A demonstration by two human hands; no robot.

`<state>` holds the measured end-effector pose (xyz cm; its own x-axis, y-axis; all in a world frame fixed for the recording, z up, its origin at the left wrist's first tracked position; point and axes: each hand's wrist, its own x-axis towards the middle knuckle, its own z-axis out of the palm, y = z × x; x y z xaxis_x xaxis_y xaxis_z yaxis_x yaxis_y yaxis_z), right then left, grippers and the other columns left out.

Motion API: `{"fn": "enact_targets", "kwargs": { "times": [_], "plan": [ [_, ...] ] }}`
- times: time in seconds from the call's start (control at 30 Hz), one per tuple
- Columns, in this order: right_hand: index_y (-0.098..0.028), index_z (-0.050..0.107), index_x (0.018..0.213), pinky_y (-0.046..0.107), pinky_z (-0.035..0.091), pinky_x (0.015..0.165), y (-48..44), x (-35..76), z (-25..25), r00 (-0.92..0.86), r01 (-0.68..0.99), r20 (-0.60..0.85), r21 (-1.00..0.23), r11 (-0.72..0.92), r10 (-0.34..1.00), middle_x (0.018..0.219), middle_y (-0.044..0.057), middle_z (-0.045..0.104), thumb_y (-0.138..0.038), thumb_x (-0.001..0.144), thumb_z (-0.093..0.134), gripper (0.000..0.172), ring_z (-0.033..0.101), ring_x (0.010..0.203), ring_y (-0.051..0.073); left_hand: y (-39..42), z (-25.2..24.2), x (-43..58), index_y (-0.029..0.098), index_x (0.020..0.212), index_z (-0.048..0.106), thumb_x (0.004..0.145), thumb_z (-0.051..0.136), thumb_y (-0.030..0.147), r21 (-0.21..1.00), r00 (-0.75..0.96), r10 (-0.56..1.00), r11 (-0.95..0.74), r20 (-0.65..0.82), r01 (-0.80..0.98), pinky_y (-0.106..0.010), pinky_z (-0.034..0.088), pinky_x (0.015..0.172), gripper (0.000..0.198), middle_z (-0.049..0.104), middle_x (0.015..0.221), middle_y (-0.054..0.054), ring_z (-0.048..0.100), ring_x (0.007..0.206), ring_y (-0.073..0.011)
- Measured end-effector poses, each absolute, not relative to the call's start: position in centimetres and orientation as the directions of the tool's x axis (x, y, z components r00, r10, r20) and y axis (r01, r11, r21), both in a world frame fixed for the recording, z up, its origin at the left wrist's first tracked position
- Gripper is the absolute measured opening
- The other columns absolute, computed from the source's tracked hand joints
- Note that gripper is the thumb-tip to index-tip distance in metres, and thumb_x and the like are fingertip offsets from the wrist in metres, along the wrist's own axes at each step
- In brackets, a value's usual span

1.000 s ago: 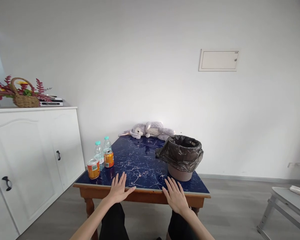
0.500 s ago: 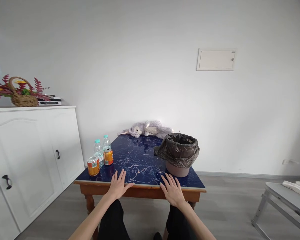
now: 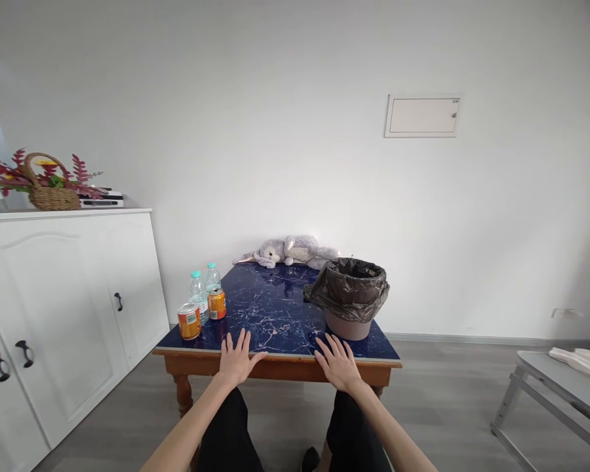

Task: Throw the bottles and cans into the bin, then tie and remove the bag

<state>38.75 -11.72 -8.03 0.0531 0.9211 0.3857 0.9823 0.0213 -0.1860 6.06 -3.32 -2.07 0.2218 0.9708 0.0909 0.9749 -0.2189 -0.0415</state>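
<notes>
My left hand lies flat on the near edge of the blue marbled table, fingers spread and holding nothing. On the same edge, further right, my right hand rests open too, just in front of a trash can lined with a black plastic bag. Left of my left hand stand an orange can and another orange can. Close behind them are two clear water bottles, a nearer bottle and a farther bottle, both with turquoise caps. All four stand upright.
A grey plush rabbit lies along the table's far end by the wall. To the left, a white cabinet carries a flower basket. A grey metal-framed table with white cloth stands at right.
The view has shifted slightly, so the cabinet and cans appear a little further right. Both hands stay flat on the table edge, and the objects keep their places.
</notes>
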Motion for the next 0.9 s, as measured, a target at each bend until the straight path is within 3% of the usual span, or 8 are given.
{"fn": "enact_targets", "kwargs": {
  "times": [0.9],
  "plan": [
    [-0.033, 0.049, 0.160, 0.053, 0.024, 0.128, -11.85, 38.82, -8.67, 0.053, 0.985, 0.443, -0.170, 0.026, 0.895, 0.167, 0.005, 0.045, -0.052, 0.111, 0.031, 0.055, 0.039, 0.156, 0.027, -3.36, -2.09, 6.06, 0.013, 0.170, 0.022, 0.093, 0.000, 0.084, -0.038, 0.242, 0.968, -0.240, 0.072, 0.970, -0.064, 0.015, 0.127, 0.108, 0.014, 0.178, -0.011, 0.010, 0.160, -0.0543]
  ]
}}
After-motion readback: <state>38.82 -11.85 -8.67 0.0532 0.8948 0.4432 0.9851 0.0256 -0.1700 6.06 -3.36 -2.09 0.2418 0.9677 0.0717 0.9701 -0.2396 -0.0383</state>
